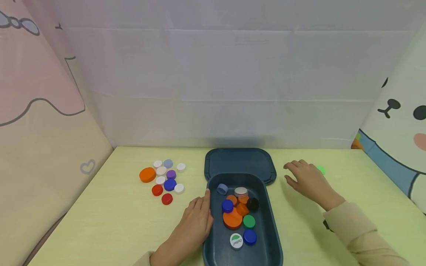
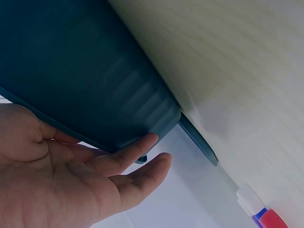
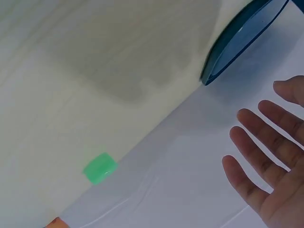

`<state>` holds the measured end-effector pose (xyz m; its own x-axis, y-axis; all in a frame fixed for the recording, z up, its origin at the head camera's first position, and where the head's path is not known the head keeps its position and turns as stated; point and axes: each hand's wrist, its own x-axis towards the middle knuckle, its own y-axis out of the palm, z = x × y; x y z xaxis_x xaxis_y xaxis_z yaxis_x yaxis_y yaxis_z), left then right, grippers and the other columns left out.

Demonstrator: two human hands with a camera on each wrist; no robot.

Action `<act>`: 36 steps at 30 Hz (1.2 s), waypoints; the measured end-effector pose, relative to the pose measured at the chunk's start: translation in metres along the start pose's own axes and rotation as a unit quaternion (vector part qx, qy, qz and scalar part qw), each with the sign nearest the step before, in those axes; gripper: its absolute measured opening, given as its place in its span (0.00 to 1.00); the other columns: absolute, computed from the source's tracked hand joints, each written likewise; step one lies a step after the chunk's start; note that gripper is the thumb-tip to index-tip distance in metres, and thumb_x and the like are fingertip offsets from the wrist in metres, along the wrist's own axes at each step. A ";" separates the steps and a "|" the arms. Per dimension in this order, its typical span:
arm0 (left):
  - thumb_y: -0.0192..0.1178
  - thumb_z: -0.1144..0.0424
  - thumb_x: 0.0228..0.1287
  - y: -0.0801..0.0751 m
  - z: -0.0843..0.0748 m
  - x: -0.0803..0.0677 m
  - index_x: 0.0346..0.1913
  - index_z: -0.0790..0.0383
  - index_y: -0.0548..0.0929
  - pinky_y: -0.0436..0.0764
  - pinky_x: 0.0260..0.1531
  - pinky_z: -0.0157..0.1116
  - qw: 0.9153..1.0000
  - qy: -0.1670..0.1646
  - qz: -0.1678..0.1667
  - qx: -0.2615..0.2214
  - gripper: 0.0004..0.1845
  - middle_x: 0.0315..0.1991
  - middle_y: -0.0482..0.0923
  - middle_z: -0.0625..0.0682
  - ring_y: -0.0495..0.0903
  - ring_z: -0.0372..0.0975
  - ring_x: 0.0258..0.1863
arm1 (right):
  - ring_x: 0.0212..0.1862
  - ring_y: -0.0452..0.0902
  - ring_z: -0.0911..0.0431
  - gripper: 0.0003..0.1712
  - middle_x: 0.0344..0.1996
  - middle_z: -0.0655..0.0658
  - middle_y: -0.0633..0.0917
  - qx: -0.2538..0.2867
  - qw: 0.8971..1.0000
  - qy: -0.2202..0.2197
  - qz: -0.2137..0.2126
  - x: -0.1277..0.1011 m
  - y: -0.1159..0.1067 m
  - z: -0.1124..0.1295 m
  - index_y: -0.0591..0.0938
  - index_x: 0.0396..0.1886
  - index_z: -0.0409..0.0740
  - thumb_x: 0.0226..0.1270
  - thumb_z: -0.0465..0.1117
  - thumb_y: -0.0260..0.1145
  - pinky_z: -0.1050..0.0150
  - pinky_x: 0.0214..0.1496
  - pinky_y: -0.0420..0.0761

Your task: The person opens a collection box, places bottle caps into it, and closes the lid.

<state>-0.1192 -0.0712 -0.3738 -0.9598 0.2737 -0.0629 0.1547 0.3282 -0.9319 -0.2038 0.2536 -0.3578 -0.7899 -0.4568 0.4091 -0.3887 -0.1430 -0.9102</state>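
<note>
A dark blue plastic box (image 1: 274, 236) on the table holds bottle caps of several colours, among them a large orange cap (image 1: 232, 218), a green cap (image 1: 249, 221) and a white cap with print (image 1: 236, 241). My left hand (image 1: 196, 218) rests along the box's left rim, index finger extended; the left wrist view shows its fingers mostly straight beside the box wall (image 2: 104, 80). To the right of the box, my right hand (image 1: 307, 183) hovers with nothing in it, fingers spread in the right wrist view. Partly hidden behind it lies a bright green cap (image 3: 100, 168).
A matching dark blue lid (image 1: 237, 162) lies behind the box, its near edge overlapped by it. Left of the box several caps lie grouped on the table, including an orange cap (image 1: 147, 174) and a red cap (image 1: 167, 198). A pale curtain (image 1: 233, 74) borders the table's back.
</note>
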 end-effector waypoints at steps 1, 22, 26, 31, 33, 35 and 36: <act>0.43 0.57 0.68 0.000 0.000 0.000 0.71 0.60 0.49 0.67 0.60 0.48 1.000 0.000 0.000 0.000 0.32 0.65 0.64 0.56 0.62 0.49 0.62 | 0.35 0.76 0.47 0.15 0.34 0.41 0.83 -0.002 1.000 0.005 0.004 -0.001 0.001 -0.003 0.80 0.39 0.38 0.51 0.38 0.68 0.56 0.26 0.74; 0.43 0.56 0.68 0.000 -0.001 0.000 0.71 0.58 0.49 0.68 0.60 0.47 1.000 -0.005 0.004 0.001 0.32 0.65 0.63 0.55 0.62 0.48 0.62 | 0.39 0.74 0.36 0.19 0.40 0.30 0.80 0.008 0.986 0.134 0.103 -0.026 0.012 -0.070 0.76 0.44 0.31 0.55 0.40 0.65 0.44 0.30 0.74; 0.43 0.56 0.68 -0.001 -0.001 -0.001 0.72 0.58 0.48 0.68 0.59 0.47 1.000 -0.008 0.009 -0.002 0.32 0.65 0.63 0.55 0.62 0.48 0.63 | 0.40 0.73 0.35 0.20 0.41 0.29 0.80 0.012 0.981 0.149 0.120 -0.028 0.015 -0.080 0.75 0.45 0.31 0.55 0.39 0.65 0.41 0.32 0.73; 0.43 0.56 0.68 -0.001 -0.001 -0.001 0.72 0.58 0.48 0.68 0.60 0.47 1.000 -0.006 0.007 -0.001 0.32 0.65 0.62 0.55 0.62 0.48 0.63 | 0.36 0.74 0.36 0.20 0.38 0.29 0.80 0.003 0.981 0.149 0.123 -0.031 0.018 -0.090 0.75 0.43 0.30 0.54 0.38 0.66 0.42 0.30 0.73; 0.43 0.56 0.68 0.000 0.000 -0.001 0.72 0.58 0.48 0.68 0.60 0.47 1.000 -0.004 0.005 0.000 0.32 0.65 0.62 0.55 0.62 0.48 0.63 | 0.35 0.74 0.36 0.20 0.37 0.29 0.80 -0.001 0.980 0.150 0.128 -0.031 0.019 -0.093 0.75 0.43 0.29 0.54 0.38 0.66 0.43 0.29 0.73; 0.43 0.56 0.68 0.000 0.000 -0.001 0.72 0.58 0.48 0.68 0.60 0.47 1.000 -0.002 0.003 0.000 0.32 0.65 0.63 0.55 0.62 0.48 0.63 | 0.36 0.74 0.36 0.20 0.37 0.29 0.79 0.002 0.978 0.155 0.138 -0.031 0.019 -0.096 0.74 0.44 0.28 0.54 0.38 0.65 0.42 0.29 0.73; 0.43 0.56 0.68 0.000 0.000 -0.001 0.72 0.58 0.48 0.68 0.60 0.47 1.000 -0.001 0.003 -0.001 0.32 0.65 0.63 0.55 0.62 0.48 0.63 | 0.36 0.73 0.36 0.20 0.38 0.29 0.79 0.002 0.977 0.157 0.142 -0.031 0.019 -0.097 0.74 0.44 0.28 0.54 0.37 0.65 0.42 0.30 0.73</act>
<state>-0.1185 -0.0715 -0.3736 -0.9593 0.2734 -0.0703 0.1616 0.3277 -0.9309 -0.2329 0.3506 -0.3814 -0.9727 -0.1862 0.1386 -0.1309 -0.0533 -0.9900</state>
